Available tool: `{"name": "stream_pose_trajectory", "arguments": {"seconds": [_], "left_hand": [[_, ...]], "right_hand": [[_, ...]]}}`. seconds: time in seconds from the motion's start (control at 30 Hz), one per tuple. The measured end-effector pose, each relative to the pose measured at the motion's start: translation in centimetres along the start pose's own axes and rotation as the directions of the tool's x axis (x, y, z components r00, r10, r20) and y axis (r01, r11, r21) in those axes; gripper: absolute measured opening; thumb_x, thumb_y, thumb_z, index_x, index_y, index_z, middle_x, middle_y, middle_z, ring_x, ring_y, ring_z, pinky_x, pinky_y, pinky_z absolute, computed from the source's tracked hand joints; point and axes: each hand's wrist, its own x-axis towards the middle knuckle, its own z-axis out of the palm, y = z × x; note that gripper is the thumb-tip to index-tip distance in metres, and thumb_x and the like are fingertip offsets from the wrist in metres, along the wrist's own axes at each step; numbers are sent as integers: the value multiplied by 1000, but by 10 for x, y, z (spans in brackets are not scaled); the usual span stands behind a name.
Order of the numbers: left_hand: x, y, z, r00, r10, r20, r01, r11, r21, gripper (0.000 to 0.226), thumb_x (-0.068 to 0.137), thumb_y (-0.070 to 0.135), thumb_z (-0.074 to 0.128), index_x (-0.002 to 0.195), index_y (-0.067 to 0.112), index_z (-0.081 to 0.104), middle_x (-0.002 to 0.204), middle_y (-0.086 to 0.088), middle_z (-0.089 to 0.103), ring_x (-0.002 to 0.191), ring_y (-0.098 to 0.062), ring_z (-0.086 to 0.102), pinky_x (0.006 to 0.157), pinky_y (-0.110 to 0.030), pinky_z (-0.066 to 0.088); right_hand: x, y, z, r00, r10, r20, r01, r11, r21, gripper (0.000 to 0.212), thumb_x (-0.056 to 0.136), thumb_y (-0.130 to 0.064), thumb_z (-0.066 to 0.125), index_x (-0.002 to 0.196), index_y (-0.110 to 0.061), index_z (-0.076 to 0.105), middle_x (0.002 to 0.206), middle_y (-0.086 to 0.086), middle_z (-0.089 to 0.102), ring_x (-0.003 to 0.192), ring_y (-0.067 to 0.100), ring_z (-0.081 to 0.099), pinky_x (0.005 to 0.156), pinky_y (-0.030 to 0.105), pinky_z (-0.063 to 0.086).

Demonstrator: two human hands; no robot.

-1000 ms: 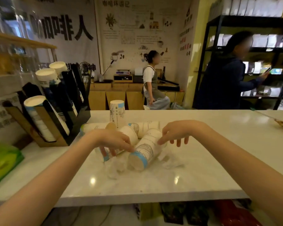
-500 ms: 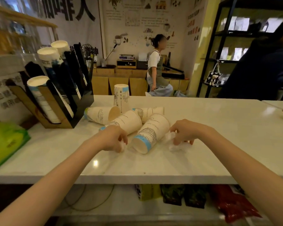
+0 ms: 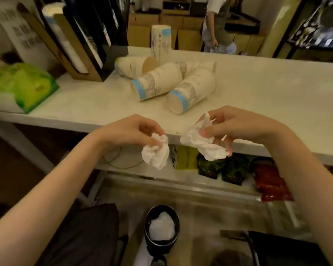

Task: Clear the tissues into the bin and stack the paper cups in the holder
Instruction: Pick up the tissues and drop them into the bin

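White crumpled tissue filled both hands at this stage. The left hand (image 3: 135,131) pinched one wad of tissue (image 3: 156,153) between thumb and fingers, and the right hand (image 3: 233,127) gripped a second, looser tissue (image 3: 202,144); both wads hung in the air just off the near edge of the counter (image 3: 267,96). On the floor below, slightly nearer than the hands, stood the dark bin (image 3: 162,225), which already held one white wad. No loose tissue showed on the counter, so the tissue stage appeared close to done, with only the drop into the bin remaining. The cup stage appeared untouched: four paper cups (image 3: 190,91) lay on their sides at the centre of the counter and a fifth, the upright cup (image 3: 160,43), stood at the far edge. The holder (image 3: 88,54), far left, held sleeves of cups in its slanted slots.
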Motion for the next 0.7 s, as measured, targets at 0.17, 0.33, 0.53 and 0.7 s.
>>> {"name": "stream_pose_trajectory", "arguments": {"seconds": [0.17, 0.33, 0.53, 0.7], "left_hand": [[-9, -74, 78, 973, -183, 141, 191, 981, -44, 21, 75, 18, 69, 96, 21, 66, 94, -22, 67, 80, -20, 59, 73, -30, 47], [-8, -163, 162, 924, -360, 128, 376, 917, -137, 26, 80, 16, 64, 105, 19, 63, 70, 4, 52, 63, -10, 45, 52, -16, 37], [23, -296, 261, 828, -561, 8, 532, 779, -331, 7, 83, 6, 57, 86, 11, 61, 85, -5, 58, 74, -12, 58, 55, -14, 43], [68, -409, 343, 651, -756, -68, 626, 586, -515, 28, 81, 3, 59, 63, 22, 50, 72, -2, 54, 83, -26, 59, 75, -33, 54]], "right_hand": [[6, 53, 65, 977, -24, 212, 5, 996, 90, 19, 78, -19, 67, 97, -16, 70, 81, 11, 66, 65, 25, 56, 54, 30, 47], [41, 155, 141, 952, 144, 270, -180, 977, 114, 10, 82, -12, 65, 90, -17, 68, 75, 3, 65, 56, 9, 59, 52, 21, 49], [89, 311, 237, 905, 408, 118, -422, 832, 360, 11, 86, 1, 55, 90, -8, 58, 78, 14, 58, 57, 17, 57, 57, 26, 50], [145, 435, 323, 743, 662, 102, -543, 507, 669, 11, 88, -5, 52, 81, -11, 55, 86, 14, 59, 66, 22, 63, 69, 32, 53]]}}
